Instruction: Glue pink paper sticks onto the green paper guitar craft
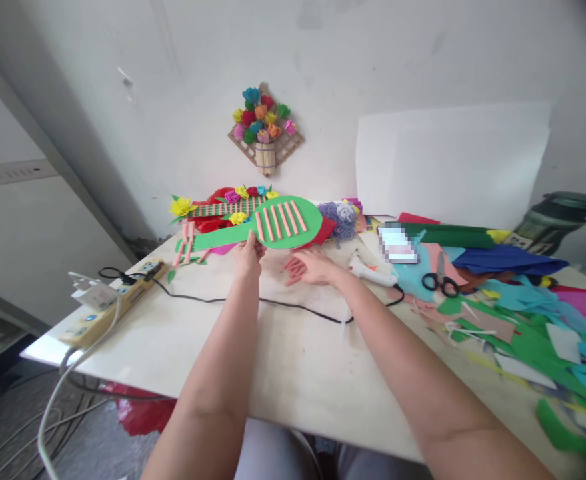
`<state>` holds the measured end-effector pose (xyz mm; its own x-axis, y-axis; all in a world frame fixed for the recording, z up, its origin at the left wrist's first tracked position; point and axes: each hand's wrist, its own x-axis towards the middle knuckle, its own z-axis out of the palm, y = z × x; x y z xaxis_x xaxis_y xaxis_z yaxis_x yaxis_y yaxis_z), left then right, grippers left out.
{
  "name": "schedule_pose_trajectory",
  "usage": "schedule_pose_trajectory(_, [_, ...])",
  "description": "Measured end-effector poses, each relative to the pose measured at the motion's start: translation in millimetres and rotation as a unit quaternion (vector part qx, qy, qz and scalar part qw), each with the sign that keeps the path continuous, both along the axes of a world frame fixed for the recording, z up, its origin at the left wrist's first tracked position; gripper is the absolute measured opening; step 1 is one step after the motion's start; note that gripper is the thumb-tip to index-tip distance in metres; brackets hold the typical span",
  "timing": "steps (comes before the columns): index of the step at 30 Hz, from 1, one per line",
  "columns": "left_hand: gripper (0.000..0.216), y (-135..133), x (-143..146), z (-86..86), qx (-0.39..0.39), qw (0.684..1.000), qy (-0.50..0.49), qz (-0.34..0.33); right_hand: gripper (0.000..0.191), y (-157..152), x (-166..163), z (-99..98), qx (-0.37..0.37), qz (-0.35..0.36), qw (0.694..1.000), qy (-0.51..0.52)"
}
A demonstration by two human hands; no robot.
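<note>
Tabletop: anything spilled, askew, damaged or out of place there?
No spill or damage is clear, but the right side looks untidy: paper scraps lie strewn and overlapping, with scissors among them. The black cord also runs loosely across the table, under the left forearm.

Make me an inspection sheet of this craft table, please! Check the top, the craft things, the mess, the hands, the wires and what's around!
Surface: pale table, bare in front.
Craft things: green cutout with pink rolls on its round part; loose pink rolls beside the right hand.
Clutter: paper scraps heaped at the right; scissors and glue gun lie among or near them.
Hands: left hand holds the cutout; right hand is at the loose rolls, its grip unclear.
Cables: black cable crosses the table; white cable hangs over the edge near the power strip.
Surroundings: flower decoration on the wall.
</note>
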<state>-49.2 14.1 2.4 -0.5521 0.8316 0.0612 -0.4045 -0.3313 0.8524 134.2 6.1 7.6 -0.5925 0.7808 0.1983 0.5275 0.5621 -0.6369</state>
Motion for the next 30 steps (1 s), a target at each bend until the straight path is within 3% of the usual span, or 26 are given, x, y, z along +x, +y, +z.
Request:
schedule_pose_trajectory(3, [0.036, 1.3, -0.6, -3.9, 0.006, 1.0, -0.003, -0.003, 0.064, 3.1, -14.5, -2.8, 0.127, 0.014, 0.968, -0.217])
schedule_pose_trajectory(7, [0.037, 2.7, -0.4, -7.3, 0.002, 1.0, 0.007, -0.003, 0.044, 8.2, -21.4, -4.8, 0.147, 0.039, 0.938, -0.31])
schedule_pose_trajectory(10, [0.037, 5.0, 0.3, -10.4, -0.001, 1.0, 0.008, -0.003, 0.029, 11.6, -19.7, -6.7, 0.175, 0.043, 0.931, -0.316])
schedule_pose_trajectory(13, [0.036, 7.2, 1.1, -13.9, 0.004, 1.0, 0.006, -0.008, 0.031, 12.5, -16.9, -10.7, 0.209, 0.034, 0.924, -0.319])
schedule_pose_trajectory(18, [0.036, 6.3, 3.9, -15.8, 0.0, 1.0, -0.003, -0.015, 0.035, 3.9, -14.5, -15.3, 0.186, 0.02, 0.931, -0.312])
schedule_pose_trajectory(22, [0.034, 3.6, 8.1, -14.5, -0.022, 0.999, -0.012, -0.021, 0.031, -7.2, -7.4, -4.9, 0.163, 0.002, 0.944, -0.288])
schedule_pose_trajectory(26, [0.033, 3.2, 16.6, -15.5, -0.031, 0.998, -0.026, -0.056, 0.031, -12.5, 8.6, 14.3, 0.131, -0.074, 0.953, -0.263])
schedule_pose_trajectory(30, [0.031, 1.8, 37.1, -17.3, -0.05, 0.993, -0.037, -0.103, 0.031, -12.0, 24.5, 25.3, 0.082, -0.164, 0.971, -0.151])
